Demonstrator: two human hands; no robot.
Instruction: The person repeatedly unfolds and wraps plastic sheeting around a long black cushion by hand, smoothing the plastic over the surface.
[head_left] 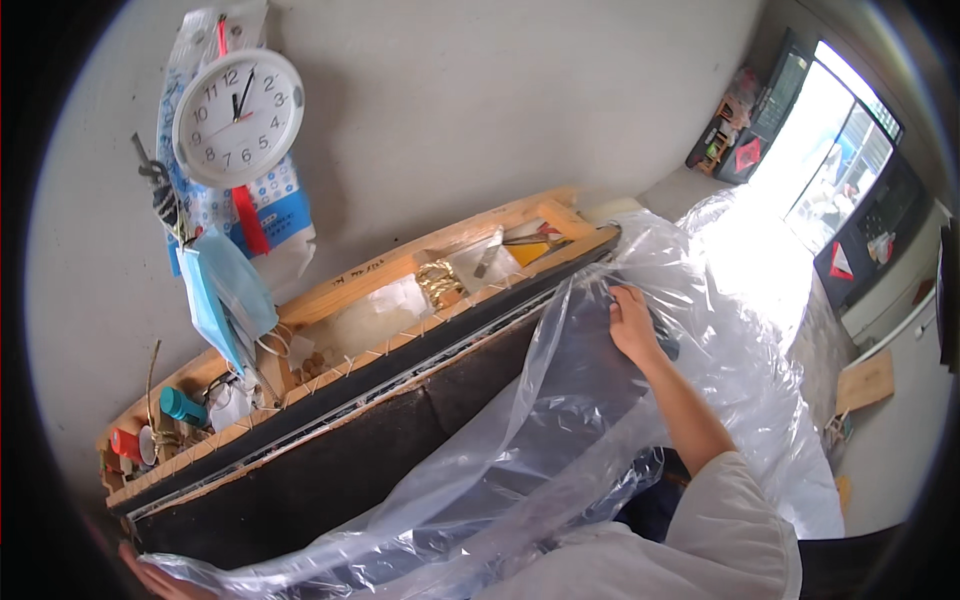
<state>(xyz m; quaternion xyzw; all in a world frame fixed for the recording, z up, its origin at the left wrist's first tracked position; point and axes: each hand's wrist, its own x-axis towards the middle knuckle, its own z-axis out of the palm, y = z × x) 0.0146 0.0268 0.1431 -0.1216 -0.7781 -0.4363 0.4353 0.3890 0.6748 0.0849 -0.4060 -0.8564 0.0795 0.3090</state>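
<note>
A large clear plastic sheet (590,370) lies in loose folds over a dark panel (330,455) and hangs across my lap. At the panel's far right end, my right hand (634,325) is closed on the sheet with curled fingers. My left hand (165,578) is at the lower left corner, partly cut off by the picture's rim. The sheet's edge runs into its fingers, beside the panel's near left corner. Between the panel and the wall runs a long wooden frame (345,290) with a black edge strip laced with cord.
The frame's compartments hold a teal bottle (183,408), a red spool (126,444), a gold cord bundle (440,284) and scissors (540,240). A white clock (238,118) and blue face masks (222,290) hang on the wall. More plastic (750,300) heaps toward the bright doorway (840,150).
</note>
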